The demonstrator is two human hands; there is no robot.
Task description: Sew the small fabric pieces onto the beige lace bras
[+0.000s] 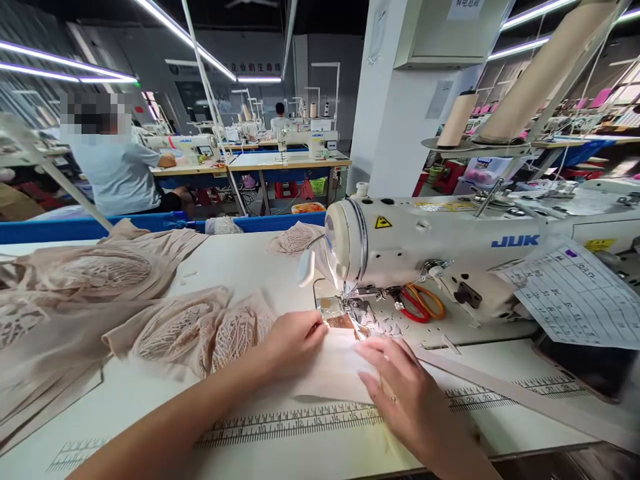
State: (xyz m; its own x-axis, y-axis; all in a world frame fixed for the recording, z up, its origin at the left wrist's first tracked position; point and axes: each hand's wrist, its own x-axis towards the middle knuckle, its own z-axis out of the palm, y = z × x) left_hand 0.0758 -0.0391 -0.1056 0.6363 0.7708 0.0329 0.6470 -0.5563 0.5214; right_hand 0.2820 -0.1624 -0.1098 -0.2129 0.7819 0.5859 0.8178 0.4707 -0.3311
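My left hand is closed, pinching the edge of a pale pink fabric piece just in front of the sewing machine's needle area. My right hand lies over the fabric's right side, fingers bent. At its fingertips shows a thin, pointed metal tool, perhaps tweezers; the grip is partly hidden. A long beige strip runs from near the needle area toward the lower right. Beside my left forearm lie beige lace garment pieces, bunched up.
The white JUKI machine spans the right side. Red-and-orange-handled scissors lie under its arm. A written paper sheet hangs at right above a dark phone-like object. Ruler markings cross the table. A person sits at back left.
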